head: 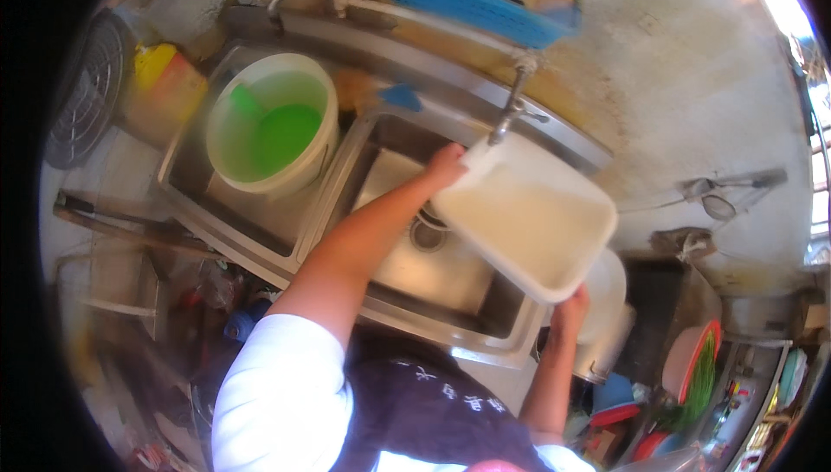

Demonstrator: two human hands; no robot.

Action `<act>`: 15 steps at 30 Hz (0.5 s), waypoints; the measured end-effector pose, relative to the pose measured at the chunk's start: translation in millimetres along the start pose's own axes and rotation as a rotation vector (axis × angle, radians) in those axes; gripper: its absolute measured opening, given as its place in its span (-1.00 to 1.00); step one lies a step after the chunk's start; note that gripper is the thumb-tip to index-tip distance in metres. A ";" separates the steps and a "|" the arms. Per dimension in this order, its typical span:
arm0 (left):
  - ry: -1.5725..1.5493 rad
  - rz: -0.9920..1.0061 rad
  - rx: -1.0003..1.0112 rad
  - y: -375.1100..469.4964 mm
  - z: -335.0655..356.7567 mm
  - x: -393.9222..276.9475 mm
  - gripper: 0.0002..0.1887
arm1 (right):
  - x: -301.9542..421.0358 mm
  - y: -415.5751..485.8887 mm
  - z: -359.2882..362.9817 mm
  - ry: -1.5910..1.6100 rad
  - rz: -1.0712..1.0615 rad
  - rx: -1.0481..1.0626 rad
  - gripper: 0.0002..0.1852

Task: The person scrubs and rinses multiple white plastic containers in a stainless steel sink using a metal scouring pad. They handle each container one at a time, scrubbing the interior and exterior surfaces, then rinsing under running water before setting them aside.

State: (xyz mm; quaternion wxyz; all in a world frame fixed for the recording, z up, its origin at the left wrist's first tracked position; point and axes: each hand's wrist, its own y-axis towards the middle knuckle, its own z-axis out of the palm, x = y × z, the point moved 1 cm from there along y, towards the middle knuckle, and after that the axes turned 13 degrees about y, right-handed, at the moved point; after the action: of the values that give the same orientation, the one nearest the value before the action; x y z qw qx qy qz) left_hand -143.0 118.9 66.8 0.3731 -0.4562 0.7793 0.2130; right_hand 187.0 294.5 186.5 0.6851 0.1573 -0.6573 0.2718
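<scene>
A white rectangular plastic tub (529, 212) is held tilted over the right bowl of a stainless-steel double sink (428, 283). My left hand (446, 167) grips its near-left corner, close to the tap. At the tub's lower right end, my right hand (571, 309) holds the rim. Directly above the tub's upper edge hangs a metal tap (509, 115). The tub's inside looks pale and is blurred; I cannot tell whether it holds water. A round drain (428, 236) shows in the bowl beneath.
In the left sink bowl stands a white bucket (318, 160) holding green liquid and a green tool. A blue basket (454, 11) with brushes hangs above. At right are a white container (604, 296) and a pink basin (688, 361) of green vegetables. A fan (91, 89) stands left.
</scene>
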 end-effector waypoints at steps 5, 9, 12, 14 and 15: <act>0.103 0.038 -0.131 23.1 12.9 -52.0 -0.66 | 48.5 -14.8 16.2 -0.013 -0.195 0.017 -0.82; -0.087 0.171 -0.145 44.2 5.2 -77.4 -0.65 | 70.9 -18.0 15.6 0.049 -0.220 0.059 -0.86; -0.303 0.161 0.086 53.8 5.3 -57.2 -0.68 | 81.0 -18.0 17.8 0.064 -0.164 0.053 -0.87; -0.942 0.010 0.445 50.7 15.9 -16.6 -0.68 | 79.8 -11.4 5.9 0.089 -0.084 0.080 -0.88; -0.902 -0.046 0.540 44.3 10.8 -14.6 -0.68 | 79.4 -12.4 -3.2 0.094 -0.058 0.058 -0.89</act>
State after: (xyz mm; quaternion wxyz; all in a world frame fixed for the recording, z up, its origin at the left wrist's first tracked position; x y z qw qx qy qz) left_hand -172.9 156.1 71.0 0.7805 -0.2237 0.5579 0.1716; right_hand 195.8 299.5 266.3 0.7178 0.1833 -0.6116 0.2778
